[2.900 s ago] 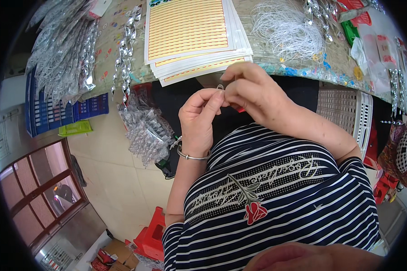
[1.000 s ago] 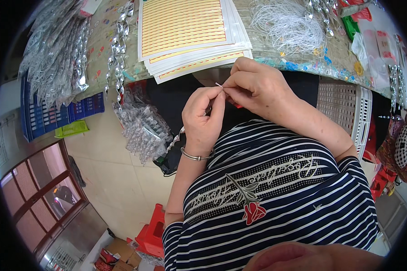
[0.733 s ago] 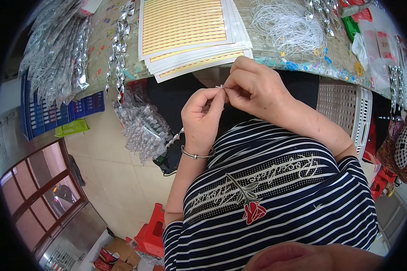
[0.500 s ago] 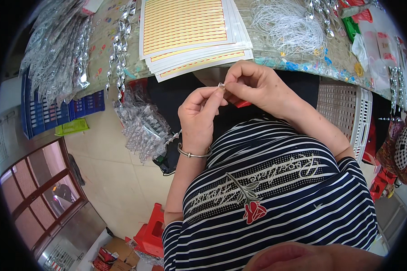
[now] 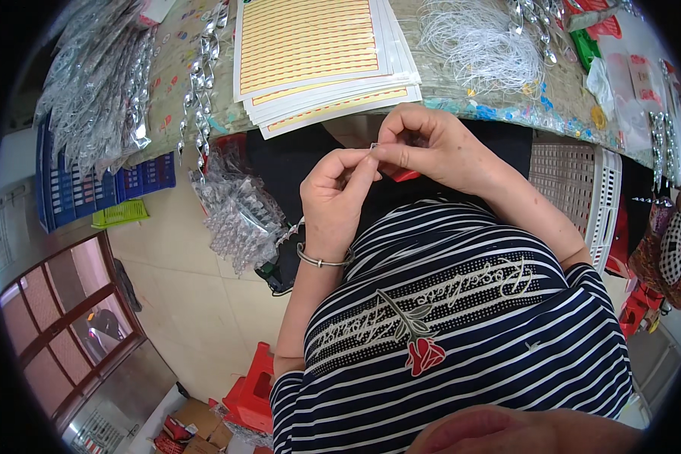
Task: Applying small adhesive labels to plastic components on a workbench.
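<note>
We see the table (image 5: 172, 85) across the top of the frame, sheets (image 5: 310, 45) at upper centre. Just below, right hand (image 5: 439, 150) and left hand (image 5: 334, 188) meet, fingertips pinching a shiny bit (image 5: 374, 145), too small to identify, near frame centre.

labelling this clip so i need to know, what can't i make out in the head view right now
Small piece: head view, mostly covered by the fingers of the left hand and right hand, too small to identify.
Sheet stack: head view, far end cut off by the top edge.
White thread: head view, likewise cut off at the top.
White crate: head view, partly hidden by the right forearm.
</note>
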The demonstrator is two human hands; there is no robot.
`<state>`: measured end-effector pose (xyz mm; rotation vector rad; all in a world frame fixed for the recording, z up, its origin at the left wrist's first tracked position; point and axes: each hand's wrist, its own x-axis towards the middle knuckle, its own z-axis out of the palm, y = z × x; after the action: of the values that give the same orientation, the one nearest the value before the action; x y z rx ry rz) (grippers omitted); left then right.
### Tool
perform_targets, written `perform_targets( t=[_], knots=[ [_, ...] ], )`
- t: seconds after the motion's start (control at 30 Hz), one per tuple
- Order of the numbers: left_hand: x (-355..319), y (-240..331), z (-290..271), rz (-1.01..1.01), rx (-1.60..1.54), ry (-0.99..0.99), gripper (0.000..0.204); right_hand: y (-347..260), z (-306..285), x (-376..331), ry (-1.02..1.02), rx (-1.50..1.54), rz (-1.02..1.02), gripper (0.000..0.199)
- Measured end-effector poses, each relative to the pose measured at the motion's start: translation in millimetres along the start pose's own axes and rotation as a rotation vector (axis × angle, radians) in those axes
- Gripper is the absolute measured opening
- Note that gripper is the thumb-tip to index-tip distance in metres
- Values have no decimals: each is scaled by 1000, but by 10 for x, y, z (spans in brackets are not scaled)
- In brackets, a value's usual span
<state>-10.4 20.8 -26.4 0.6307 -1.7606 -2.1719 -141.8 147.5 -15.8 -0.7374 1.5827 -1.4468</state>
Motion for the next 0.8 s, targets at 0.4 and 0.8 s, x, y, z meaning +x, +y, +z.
perform_targets(
  t=[0.4,0.8],
  knots=[
    [-14,68,7,-83,-16,42,13,-38,35,-10,12,253,114,14],
    [-117,40,-61,-83,28,-28,12,-179,-31,2,-54,423,22,14]
  ],
)
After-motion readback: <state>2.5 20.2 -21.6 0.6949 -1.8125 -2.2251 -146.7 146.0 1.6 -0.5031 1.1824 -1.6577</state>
